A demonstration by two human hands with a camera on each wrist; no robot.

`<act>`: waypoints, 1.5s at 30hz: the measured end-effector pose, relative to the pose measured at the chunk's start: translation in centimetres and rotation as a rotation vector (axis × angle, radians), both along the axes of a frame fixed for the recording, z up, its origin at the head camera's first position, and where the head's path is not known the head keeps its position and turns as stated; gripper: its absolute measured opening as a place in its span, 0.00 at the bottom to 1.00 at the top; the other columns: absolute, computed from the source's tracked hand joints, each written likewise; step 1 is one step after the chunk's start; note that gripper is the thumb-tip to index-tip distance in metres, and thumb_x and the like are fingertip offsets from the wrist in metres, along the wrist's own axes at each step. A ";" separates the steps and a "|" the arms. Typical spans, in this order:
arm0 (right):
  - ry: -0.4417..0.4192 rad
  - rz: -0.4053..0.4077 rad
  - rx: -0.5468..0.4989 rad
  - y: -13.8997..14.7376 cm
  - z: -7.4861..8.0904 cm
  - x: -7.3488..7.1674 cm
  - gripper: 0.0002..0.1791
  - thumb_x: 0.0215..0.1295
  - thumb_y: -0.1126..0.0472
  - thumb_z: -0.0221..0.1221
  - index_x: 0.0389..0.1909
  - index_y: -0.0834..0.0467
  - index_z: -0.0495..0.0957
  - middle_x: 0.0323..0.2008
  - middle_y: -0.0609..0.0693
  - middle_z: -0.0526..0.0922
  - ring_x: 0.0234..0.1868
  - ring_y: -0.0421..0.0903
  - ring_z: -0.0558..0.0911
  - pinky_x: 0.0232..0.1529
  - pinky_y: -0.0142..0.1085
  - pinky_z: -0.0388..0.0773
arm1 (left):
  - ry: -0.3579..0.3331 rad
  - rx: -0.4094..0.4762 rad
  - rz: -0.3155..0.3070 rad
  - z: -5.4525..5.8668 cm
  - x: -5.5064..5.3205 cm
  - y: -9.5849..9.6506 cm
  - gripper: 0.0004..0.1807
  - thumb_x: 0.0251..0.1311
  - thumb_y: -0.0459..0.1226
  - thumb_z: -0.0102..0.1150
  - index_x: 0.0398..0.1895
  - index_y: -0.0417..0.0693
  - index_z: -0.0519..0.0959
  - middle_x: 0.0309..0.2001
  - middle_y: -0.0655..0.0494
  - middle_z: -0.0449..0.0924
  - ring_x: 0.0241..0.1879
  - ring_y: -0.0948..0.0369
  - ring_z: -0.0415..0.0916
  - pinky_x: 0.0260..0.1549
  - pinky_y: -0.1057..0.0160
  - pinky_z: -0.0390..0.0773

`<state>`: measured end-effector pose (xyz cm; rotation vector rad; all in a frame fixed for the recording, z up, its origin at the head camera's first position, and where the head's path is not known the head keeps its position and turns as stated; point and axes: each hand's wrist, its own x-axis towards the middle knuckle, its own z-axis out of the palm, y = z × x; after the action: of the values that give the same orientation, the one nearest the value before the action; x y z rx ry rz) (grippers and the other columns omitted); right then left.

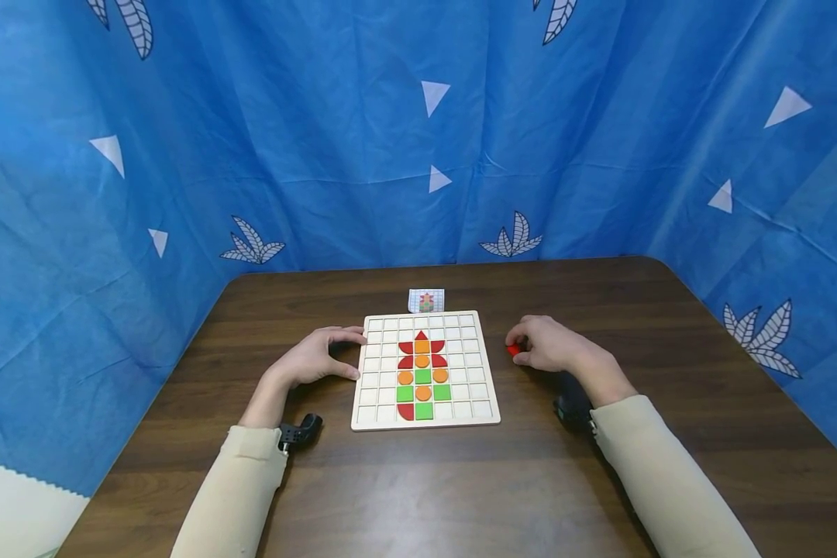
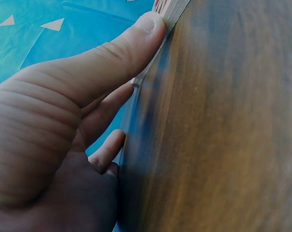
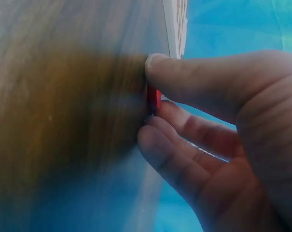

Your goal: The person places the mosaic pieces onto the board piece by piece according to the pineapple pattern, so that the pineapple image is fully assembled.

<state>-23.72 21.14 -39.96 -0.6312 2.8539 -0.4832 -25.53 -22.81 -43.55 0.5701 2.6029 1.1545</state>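
A pale square grid board point(image 1: 460, 411) lies on the table with flat red, orange and green pieces set in its middle columns. At its left edge rests my left hand point(image 1: 319, 356), thumb and forefinger spread and touching the rim. The left wrist view shows that thumb point(image 2: 121, 50) against the board's side, the other fingers loosely extended. To the right of the board, my right hand point(image 1: 547, 343) pinches a small red piece point(image 1: 513, 350) at the tabletop. In the right wrist view the red piece point(image 3: 154, 98) shows between thumb and fingertips, mostly hidden, so its shape cannot be told.
A small printed pattern card point(image 1: 426, 301) lies just behind the board. The dark wooden table point(image 1: 418, 488) ends at a blue curtain point(image 1: 363, 194) behind and at the sides. Each wrist carries a black camera mount, the left one point(image 1: 301, 431) low over the table.
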 end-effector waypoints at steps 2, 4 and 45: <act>0.007 -0.008 0.007 -0.1 -0.2 0.0 0.13 0.65 0.62 0.69 0.49 0.58 0.86 0.44 0.52 0.81 0.40 0.48 0.78 0.47 0.43 0.82 | -0.001 0.001 0.003 0.0 0.0 0.0 0.32 0.49 0.42 0.82 0.60 0.55 0.83 0.75 0.51 0.69 0.76 0.45 0.61 0.75 0.37 0.59; 0.012 -0.010 0.016 -0.1 -0.3 -0.1 0.12 0.65 0.62 0.69 0.48 0.58 0.85 0.44 0.52 0.81 0.40 0.48 0.78 0.47 0.43 0.82 | -0.004 0.003 0.004 0.1 0.0 0.1 0.32 0.49 0.42 0.82 0.60 0.55 0.83 0.75 0.51 0.69 0.76 0.45 0.61 0.75 0.37 0.59; 0.015 0.268 -0.170 -9.3 -0.2 6.0 0.12 0.59 0.59 0.73 0.43 0.55 0.86 0.37 0.44 0.83 0.35 0.41 0.76 0.36 0.30 0.78 | 0.005 -0.014 0.000 0.2 0.1 0.2 0.31 0.49 0.42 0.81 0.60 0.54 0.83 0.75 0.51 0.70 0.76 0.45 0.61 0.75 0.38 0.60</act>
<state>-17.72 11.86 -40.19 -1.0337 2.7022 -0.6799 -25.44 -22.65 -43.34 0.5710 2.6132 1.1352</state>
